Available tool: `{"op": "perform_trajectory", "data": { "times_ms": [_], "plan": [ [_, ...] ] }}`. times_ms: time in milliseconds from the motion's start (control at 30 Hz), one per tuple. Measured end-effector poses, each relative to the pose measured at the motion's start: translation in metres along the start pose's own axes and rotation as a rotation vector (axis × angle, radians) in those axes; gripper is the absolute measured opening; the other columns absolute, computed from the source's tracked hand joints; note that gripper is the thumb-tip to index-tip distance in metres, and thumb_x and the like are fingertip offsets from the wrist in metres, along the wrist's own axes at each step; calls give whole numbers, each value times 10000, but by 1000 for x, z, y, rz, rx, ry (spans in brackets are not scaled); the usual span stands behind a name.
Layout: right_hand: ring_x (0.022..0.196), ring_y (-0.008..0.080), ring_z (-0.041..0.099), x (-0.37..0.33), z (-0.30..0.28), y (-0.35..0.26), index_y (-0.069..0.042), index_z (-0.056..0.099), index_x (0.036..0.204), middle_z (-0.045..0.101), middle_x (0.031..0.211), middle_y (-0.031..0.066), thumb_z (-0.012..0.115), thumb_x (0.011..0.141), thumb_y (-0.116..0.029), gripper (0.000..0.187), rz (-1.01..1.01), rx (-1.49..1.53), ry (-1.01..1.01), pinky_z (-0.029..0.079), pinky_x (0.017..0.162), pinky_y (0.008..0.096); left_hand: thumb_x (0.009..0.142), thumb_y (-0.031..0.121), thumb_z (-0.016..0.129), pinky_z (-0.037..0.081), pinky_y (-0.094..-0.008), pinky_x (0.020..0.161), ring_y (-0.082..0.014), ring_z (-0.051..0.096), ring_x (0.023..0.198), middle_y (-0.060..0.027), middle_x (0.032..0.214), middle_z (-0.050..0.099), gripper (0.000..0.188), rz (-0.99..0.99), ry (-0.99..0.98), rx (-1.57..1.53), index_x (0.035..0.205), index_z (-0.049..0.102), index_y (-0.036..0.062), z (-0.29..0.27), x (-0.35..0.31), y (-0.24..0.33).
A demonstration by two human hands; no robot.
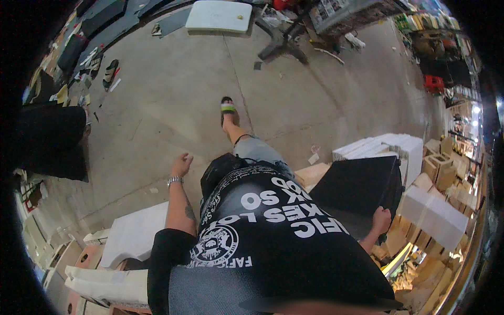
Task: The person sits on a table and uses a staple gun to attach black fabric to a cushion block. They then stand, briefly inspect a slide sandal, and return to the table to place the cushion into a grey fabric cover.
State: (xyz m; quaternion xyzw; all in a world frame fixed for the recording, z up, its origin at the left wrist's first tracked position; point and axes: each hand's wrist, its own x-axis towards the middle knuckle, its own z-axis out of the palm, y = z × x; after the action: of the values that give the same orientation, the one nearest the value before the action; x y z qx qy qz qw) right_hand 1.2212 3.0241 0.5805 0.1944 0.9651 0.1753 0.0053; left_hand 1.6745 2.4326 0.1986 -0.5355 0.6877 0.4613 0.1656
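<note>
My left hand (pixel 182 165) hangs at my side over the concrete floor, a silver watch (pixel 175 180) on its wrist. Its fingers are loosely bent and a little apart, with nothing in them. At my other side, my right hand (pixel 382 219) is closed, at the edge of a black, box-like block (pixel 353 181). Whether it grips the block or only passes in front of it, I cannot tell. One leg reaches forward, its foot in a sandal (pixel 227 106).
White slabs (pixel 380 144) and wooden pieces (pixel 438 167) are piled at the right. Behind my left arm lie a white foam-like piece (pixel 134 231) and a pale padded piece (pixel 107 285). A dark block (pixel 47 142) stands left. Ahead are a white panel (pixel 219 17) and a dark stand base (pixel 282 46).
</note>
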Motion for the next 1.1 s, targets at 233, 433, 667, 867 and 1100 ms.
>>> {"op": "perform_trajectory", "data": {
  "times_ms": [233, 433, 667, 867, 1100],
  "plan": [
    [1128, 421, 654, 44, -25, -209, -109, 723, 1173, 702, 1205, 205, 563, 874, -413, 456, -127, -171, -84, 515, 957, 533, 960, 420, 632, 529, -439, 958, -352, 675, 1138, -196, 1246, 696, 547, -105, 283, -73, 1395, 595, 90, -177, 61, -16],
    [1100, 422, 661, 129, -68, -292, -61, 725, 1140, 700, 1187, 221, 597, 870, -439, 482, -155, -3, -146, 512, 934, 531, 938, 422, 617, 466, -461, 1065, -384, 605, 1243, -209, 1362, 630, 551, -633, 225, 134, 1348, 637, 54, -298, 27, -98],
    [763, 371, 639, 137, 9, -453, 48, 670, 908, 687, 832, 226, 630, 865, -354, 406, -496, 568, -139, 483, 738, 463, 964, 446, 598, 545, -528, 814, -283, 701, 974, -108, 1273, 683, 539, -836, 128, -336, 1416, 574, 154, -337, 54, -67],
    [779, 380, 668, 20, 7, -690, -65, 654, 865, 697, 804, 175, 625, 903, -366, 304, -758, 544, -50, 499, 700, 490, 976, 420, 601, 544, -540, 792, -259, 688, 984, -85, 1326, 644, 566, -873, 101, -419, 1466, 514, 150, -392, 83, -39],
    [845, 426, 690, -87, -118, -988, -105, 694, 896, 718, 857, 196, 637, 875, -397, 299, -1007, 416, -14, 528, 740, 530, 985, 367, 595, 549, -414, 717, -233, 679, 889, -82, 1241, 667, 540, -875, 292, -489, 1471, 509, 150, -513, 131, -68]
  ]
}}
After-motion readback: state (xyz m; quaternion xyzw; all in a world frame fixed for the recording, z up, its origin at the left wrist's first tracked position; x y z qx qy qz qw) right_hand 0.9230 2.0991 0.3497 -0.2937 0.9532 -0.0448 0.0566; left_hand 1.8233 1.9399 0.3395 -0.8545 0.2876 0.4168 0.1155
